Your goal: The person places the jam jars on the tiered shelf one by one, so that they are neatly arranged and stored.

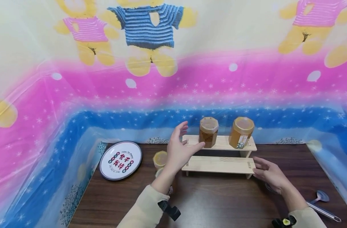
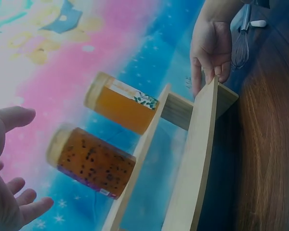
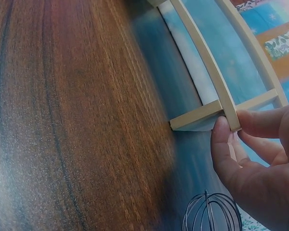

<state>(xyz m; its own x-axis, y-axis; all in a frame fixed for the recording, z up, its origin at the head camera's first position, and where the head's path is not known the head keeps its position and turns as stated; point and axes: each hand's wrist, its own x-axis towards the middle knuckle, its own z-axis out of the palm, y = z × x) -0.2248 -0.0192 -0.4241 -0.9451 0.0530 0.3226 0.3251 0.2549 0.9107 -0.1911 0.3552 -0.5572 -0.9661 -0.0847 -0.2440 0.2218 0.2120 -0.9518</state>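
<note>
A two-tier wooden rack (image 1: pixel 219 164) stands on the table. On its upper tier are a jar of dark, seed-speckled preserve (image 1: pixel 208 133) and a jar of golden preserve (image 1: pixel 241 133) with a leafy label. My left hand (image 1: pixel 180 153), fingers spread, is beside the dark jar; the left wrist view shows a gap between them. At the lower tier's right end, my right hand (image 1: pixel 270 174) pinches the board between thumb and fingers, as the right wrist view shows closely.
A white plate (image 1: pixel 120 161) with red and black lettering lies at the left. Jars with yellowish tops (image 1: pixel 160 159) are partly hidden behind the left forearm. At the right lie a whisk (image 3: pixel 207 214) and a ladle (image 1: pixel 322 196). A patterned cloth (image 1: pixel 190 82) hangs behind the table.
</note>
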